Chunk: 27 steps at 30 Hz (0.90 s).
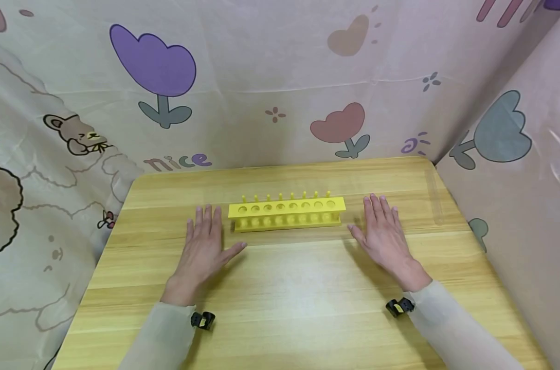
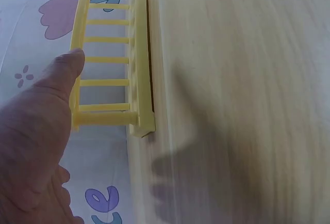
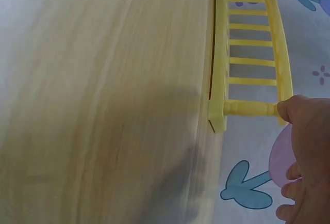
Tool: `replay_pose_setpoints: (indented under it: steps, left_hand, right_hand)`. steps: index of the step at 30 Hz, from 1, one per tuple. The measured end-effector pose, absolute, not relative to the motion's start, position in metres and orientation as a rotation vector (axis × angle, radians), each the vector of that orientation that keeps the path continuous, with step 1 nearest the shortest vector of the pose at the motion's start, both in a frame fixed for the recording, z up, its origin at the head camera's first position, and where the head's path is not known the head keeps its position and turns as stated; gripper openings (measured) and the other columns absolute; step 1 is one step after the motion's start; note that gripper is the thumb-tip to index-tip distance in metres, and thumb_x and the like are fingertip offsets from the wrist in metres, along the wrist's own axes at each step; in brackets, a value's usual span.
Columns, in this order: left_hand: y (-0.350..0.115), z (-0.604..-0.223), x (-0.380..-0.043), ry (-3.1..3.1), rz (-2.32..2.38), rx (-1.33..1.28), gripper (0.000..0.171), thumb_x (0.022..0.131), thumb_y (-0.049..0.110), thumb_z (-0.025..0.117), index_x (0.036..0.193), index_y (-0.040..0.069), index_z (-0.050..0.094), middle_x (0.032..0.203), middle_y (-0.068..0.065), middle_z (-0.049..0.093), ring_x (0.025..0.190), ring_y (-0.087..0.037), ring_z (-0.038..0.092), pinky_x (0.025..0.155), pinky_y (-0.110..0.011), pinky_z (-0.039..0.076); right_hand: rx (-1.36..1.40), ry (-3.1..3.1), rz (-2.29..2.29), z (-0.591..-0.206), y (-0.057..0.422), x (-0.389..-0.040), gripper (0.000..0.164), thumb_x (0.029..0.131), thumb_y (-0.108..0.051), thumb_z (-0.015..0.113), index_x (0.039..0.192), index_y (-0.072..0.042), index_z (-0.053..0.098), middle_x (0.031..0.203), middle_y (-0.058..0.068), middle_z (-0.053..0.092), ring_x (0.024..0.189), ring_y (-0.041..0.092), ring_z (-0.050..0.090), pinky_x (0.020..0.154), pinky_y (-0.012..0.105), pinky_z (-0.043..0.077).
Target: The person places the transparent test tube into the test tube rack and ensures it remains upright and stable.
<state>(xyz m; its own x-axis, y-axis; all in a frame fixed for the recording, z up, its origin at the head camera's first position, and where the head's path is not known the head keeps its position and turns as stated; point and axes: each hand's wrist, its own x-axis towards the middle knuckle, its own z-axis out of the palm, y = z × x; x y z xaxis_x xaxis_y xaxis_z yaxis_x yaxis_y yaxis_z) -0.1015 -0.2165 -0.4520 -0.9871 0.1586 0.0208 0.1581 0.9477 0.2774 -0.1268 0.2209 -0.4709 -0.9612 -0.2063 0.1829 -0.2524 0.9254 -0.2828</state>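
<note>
A yellow test tube rack stands on the wooden table, with a row of round holes in its top plate and a row of short pegs along its back. To the left of the rack is my left hand, its fingers straight and its thumb spread toward the rack's near left corner. My right hand lies on the other side, likewise with straight fingers and the thumb out toward the rack. Neither hand holds anything. In both wrist views the thumb overlaps the rack's top plate.
A clear, flat-looking strip or tube lies near the table's right edge. Behind the table hangs a printed curtain, and more printed cloth borders both sides. Small black cameras are strapped to the wrists.
</note>
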Motion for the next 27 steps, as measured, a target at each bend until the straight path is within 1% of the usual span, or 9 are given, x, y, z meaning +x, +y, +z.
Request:
replay_pose_setpoints:
  steps: [4,9,11,15,19,22,27]
  left_hand:
    - [-0.213,-0.452,-0.108,3.105,0.451,0.278,0.117,0.095,0.075,0.058,0.169,0.0,0.006,0.175,-0.026,-0.004,0.162,-0.046,-0.005,0.129,-0.069,0.004]
    - [-0.208,-0.451,-0.116,3.097,0.451,0.301,0.117,0.095,0.076,0.058,0.169,0.003,0.003,0.175,-0.024,-0.004,0.163,-0.044,-0.006,0.13,-0.068,0.003]
    - [-0.206,-0.45,-0.119,3.084,0.46,0.295,0.117,0.095,0.075,0.058,0.169,0.003,0.003,0.175,-0.024,-0.005,0.163,-0.042,-0.008,0.13,-0.067,0.001]
    - [-0.202,-0.449,-0.125,3.07,0.458,0.286,0.117,0.095,0.075,0.058,0.169,0.002,0.004,0.175,-0.023,-0.005,0.163,-0.042,-0.008,0.131,-0.066,0.0]
    - [-0.198,-0.45,-0.13,3.065,0.445,0.3,0.115,0.096,0.075,0.057,0.169,0.0,0.006,0.176,-0.023,-0.003,0.163,-0.043,-0.005,0.131,-0.066,0.003]
    - [-0.196,-0.451,-0.132,3.066,0.435,0.314,0.115,0.096,0.074,0.057,0.168,-0.001,0.008,0.176,-0.023,-0.002,0.163,-0.044,-0.003,0.131,-0.067,0.004]
    - [-0.195,-0.452,-0.135,3.052,0.42,0.319,0.116,0.097,0.075,0.056,0.168,0.0,0.005,0.176,-0.022,-0.004,0.164,-0.041,-0.006,0.131,-0.066,0.004]
  right_hand:
    - [0.339,-2.929,0.466,-0.471,0.225,-0.131,0.086,0.108,-0.047,0.055,0.163,0.009,0.021,0.168,0.035,0.023,0.156,0.056,0.02,0.125,0.074,0.018]
    - [0.323,-2.933,0.467,-0.47,0.229,-0.135,0.084,0.108,-0.045,0.055,0.162,0.01,0.022,0.168,0.036,0.023,0.155,0.057,0.022,0.124,0.075,0.019]
    - [0.316,-2.942,0.464,-0.47,0.231,-0.137,0.083,0.109,-0.043,0.055,0.162,0.011,0.022,0.168,0.036,0.023,0.155,0.057,0.023,0.124,0.074,0.019]
    - [0.31,-2.948,0.463,-0.469,0.236,-0.14,0.079,0.109,-0.037,0.057,0.16,0.013,0.024,0.166,0.037,0.025,0.153,0.057,0.025,0.124,0.074,0.022]
    - [0.311,-2.914,0.457,-0.467,0.244,-0.144,0.076,0.106,-0.03,0.062,0.156,0.018,0.03,0.161,0.041,0.033,0.15,0.058,0.031,0.123,0.071,0.028]
    - [0.295,-2.894,0.468,-0.466,0.252,-0.148,0.073,0.105,-0.026,0.064,0.153,0.019,0.033,0.157,0.042,0.037,0.148,0.057,0.034,0.124,0.068,0.029]
    - [0.232,-2.92,0.5,-0.465,0.265,-0.152,0.073,0.106,-0.026,0.063,0.153,0.02,0.032,0.156,0.043,0.036,0.147,0.058,0.034,0.124,0.068,0.028]
